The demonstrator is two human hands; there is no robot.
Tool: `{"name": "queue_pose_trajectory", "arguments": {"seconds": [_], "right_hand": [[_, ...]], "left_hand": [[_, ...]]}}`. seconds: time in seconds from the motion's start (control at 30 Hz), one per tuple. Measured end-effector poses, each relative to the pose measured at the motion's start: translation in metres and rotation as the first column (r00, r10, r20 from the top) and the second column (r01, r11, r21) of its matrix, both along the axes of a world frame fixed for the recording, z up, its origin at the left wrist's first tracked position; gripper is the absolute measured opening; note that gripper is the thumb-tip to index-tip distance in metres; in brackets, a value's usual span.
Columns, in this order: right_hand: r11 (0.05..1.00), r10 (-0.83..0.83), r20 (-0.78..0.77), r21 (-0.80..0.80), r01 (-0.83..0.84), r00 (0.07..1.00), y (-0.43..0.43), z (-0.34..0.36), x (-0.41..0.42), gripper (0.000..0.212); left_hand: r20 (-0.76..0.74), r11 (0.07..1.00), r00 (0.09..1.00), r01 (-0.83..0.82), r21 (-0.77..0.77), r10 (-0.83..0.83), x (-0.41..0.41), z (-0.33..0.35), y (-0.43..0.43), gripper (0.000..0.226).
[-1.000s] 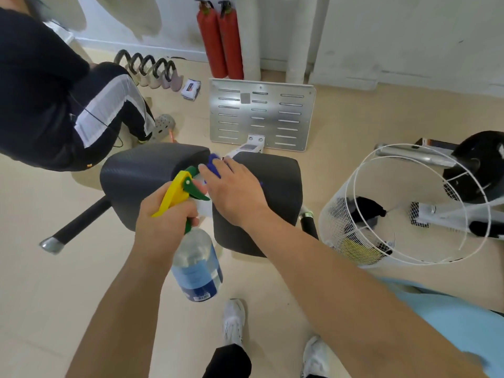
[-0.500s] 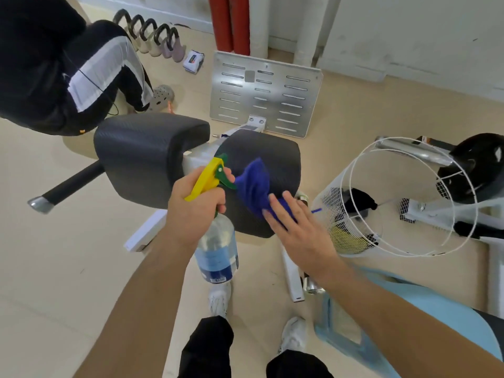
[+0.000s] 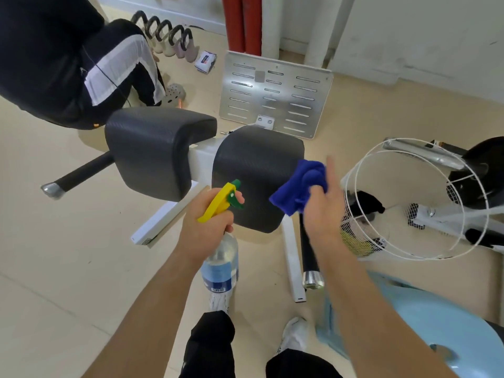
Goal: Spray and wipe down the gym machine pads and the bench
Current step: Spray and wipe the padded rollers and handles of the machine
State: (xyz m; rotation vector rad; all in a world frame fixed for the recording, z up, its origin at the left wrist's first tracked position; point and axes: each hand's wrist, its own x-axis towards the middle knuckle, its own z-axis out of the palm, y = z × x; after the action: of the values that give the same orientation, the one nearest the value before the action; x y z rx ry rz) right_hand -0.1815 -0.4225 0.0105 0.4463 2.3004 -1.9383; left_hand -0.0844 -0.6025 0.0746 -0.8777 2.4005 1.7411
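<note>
Your left hand [image 3: 207, 225] grips the spray bottle [image 3: 221, 266] just under its yellow trigger, nozzle toward the right-hand black pad [image 3: 256, 165]. Your right hand [image 3: 324, 214] holds a bunched blue cloth [image 3: 302, 186] at that pad's right edge, one finger straight.

On the beige tiled floor [image 3: 54, 268], a person in black clothes with a white stripe [image 3: 54, 64] sits at the far left, with a grey clog [image 3: 174, 92] beside their leg and a row of kettlebells [image 3: 174, 42] and a small packet of wipes [image 3: 206, 61] behind. Two red cylinders [image 3: 242, 23] stand against the far wall, and a slotted metal plate [image 3: 275, 94] leans upright in front of them. On the right, a white wire basket [image 3: 354, 242] holds dark items, a black weight plate [image 3: 480, 170] lies beyond it, and a light blue object [image 3: 425, 323] sits near right.
</note>
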Motion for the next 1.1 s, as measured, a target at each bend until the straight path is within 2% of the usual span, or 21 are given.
{"name": "queue_pose_trajectory", "arguments": {"seconds": [0.07, 0.13, 0.23, 0.33, 0.4, 0.43, 0.47, 0.5, 0.53, 0.57, 0.63, 0.7, 0.73, 0.77, 0.83, 0.97, 1.1], "right_hand": [[0.999, -0.014, 0.064, -0.052, 0.017, 0.998, -0.025, -0.005, 0.008, 0.049], [0.989, -0.137, 0.09, -0.042, 0.142, 0.986, -0.041, -0.012, 0.019, 0.027], [0.977, -0.213, 0.219, 0.036, 0.21, 0.952, -0.047, -0.024, 0.039, 0.028], [0.969, -0.141, 0.265, 0.234, 0.078, 0.954, -0.044, -0.03, 0.054, 0.021], [0.946, 0.021, 0.393, 0.291, -0.146, 0.919, -0.033, -0.033, 0.062, 0.02], [0.927, 0.149, 0.502, 0.229, -0.297, 0.852, -0.027, -0.033, 0.066, 0.02], [0.9, 0.283, 0.601, 0.102, -0.423, 0.748, -0.021, -0.033, 0.073, 0.02], [0.874, 0.378, 0.658, -0.022, -0.485, 0.651, -0.016, -0.031, 0.082, 0.02], [0.868, 0.412, 0.661, -0.074, -0.492, 0.627, -0.012, -0.027, 0.09, 0.022], [0.884, 0.4, 0.632, -0.076, -0.461, 0.663, -0.006, -0.021, 0.097, 0.021], [0.939, 0.3, 0.505, -0.004, -0.345, 0.81, 0.01, -0.004, 0.102, 0.012], [0.984, 0.142, 0.351, 0.051, -0.171, 0.926, 0.031, 0.016, 0.097, 0.007], [0.997, 0.058, 0.294, 0.031, -0.07, 0.954, 0.043, 0.021, 0.092, 0.008], [1.0, -0.015, 0.26, 0.002, 0.015, 0.966, 0.055, 0.024, 0.086, 0.008], [0.997, -0.077, 0.251, 0.003, 0.079, 0.965, 0.077, 0.021, 0.075, 0.009], [0.994, -0.106, 0.317, 0.019, 0.105, 0.943, 0.11, 0.011, 0.061, 0.009], [0.995, -0.094, 0.311, 0.002, 0.099, 0.946, 0.12, 0.009, 0.065, 0.01]], "left_hand": [[-0.005, 0.999, 0.999, 0.033, 0.003, -0.033, 0.001, -0.004, 0.005, 0.042], [0.001, 0.997, 0.997, 0.072, -0.028, -0.072, 0.003, -0.008, 0.011, 0.042], [0.032, 0.994, 0.996, 0.09, -0.063, -0.088, 0.005, -0.019, 0.015, 0.038], [0.061, 0.987, 0.989, 0.136, -0.08, -0.132, 0.007, -0.032, 0.02, 0.036], [0.074, 0.985, 0.986, 0.153, -0.073, -0.148, 0.008, -0.04, 0.025, 0.034], [0.075, 0.985, 0.985, 0.158, -0.064, -0.154, 0.009, -0.044, 0.029, 0.033], [0.08, 0.985, 0.985, 0.16, -0.062, -0.155, 0.009, -0.047, 0.034, 0.034], [0.084, 0.986, 0.985, 0.154, -0.061, -0.149, 0.011, -0.05, 0.039, 0.036], [0.092, 0.988, 0.986, 0.142, -0.064, -0.136, 0.013, -0.053, 0.043, 0.038], [0.094, 0.99, 0.988, 0.128, -0.065, -0.122, 0.015, -0.056, 0.048, 0.037], [0.085, 0.991, 0.991, 0.111, -0.074, -0.104, 0.018, -0.065, 0.06, 0.03], [0.095, 0.992, 0.992, 0.09, -0.086, -0.082, 0.022, -0.074, 0.073, 0.037], [0.107, 0.991, 0.992, 0.082, -0.105, -0.07, 0.023, -0.078, 0.079, 0.039], [0.113, 0.988, 0.991, 0.08, -0.129, -0.065, 0.025, -0.081, 0.085, 0.038], [0.092, 0.985, 0.994, 0.077, -0.152, -0.063, 0.027, -0.086, 0.1, 0.037], [0.064, 0.986, 0.998, -0.009, -0.165, 0.02, 0.027, -0.088, 0.124, 0.029], [0.084, 0.964, 0.996, -0.011, -0.264, 0.035, 0.023, -0.091, 0.137, 0.014]]}}
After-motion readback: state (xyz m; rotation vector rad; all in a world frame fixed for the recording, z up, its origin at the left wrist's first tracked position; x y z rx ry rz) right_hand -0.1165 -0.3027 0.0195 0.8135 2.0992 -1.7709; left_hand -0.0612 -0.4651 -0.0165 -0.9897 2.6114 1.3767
